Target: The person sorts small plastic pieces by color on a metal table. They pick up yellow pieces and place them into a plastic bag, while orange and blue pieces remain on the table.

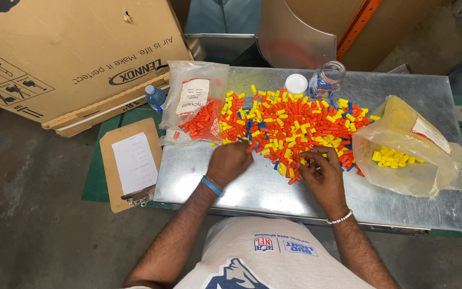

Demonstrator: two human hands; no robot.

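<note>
A spread pile of small orange, yellow and blue plastic caps (pixel 290 126) lies on a shiny metal table (pixel 274 190). My left hand (pixel 230 161) rests curled at the pile's near left edge, fingers closed; whether it holds caps is hidden. My right hand (pixel 322 172) is at the pile's near edge, fingertips pinching among the caps. A clear bag with orange caps (pixel 199 109) lies left of the pile. A yellowish bag with yellow caps (pixel 405 152) lies to the right.
A clear jar (pixel 327 79) and its white lid (pixel 296 83) stand behind the pile. A clipboard with paper (pixel 132 163) lies left of the table beside a blue-capped bottle (pixel 155 97). A large cardboard box (pixel 65 53) and sheet-metal ducts (pixel 290 32) stand behind.
</note>
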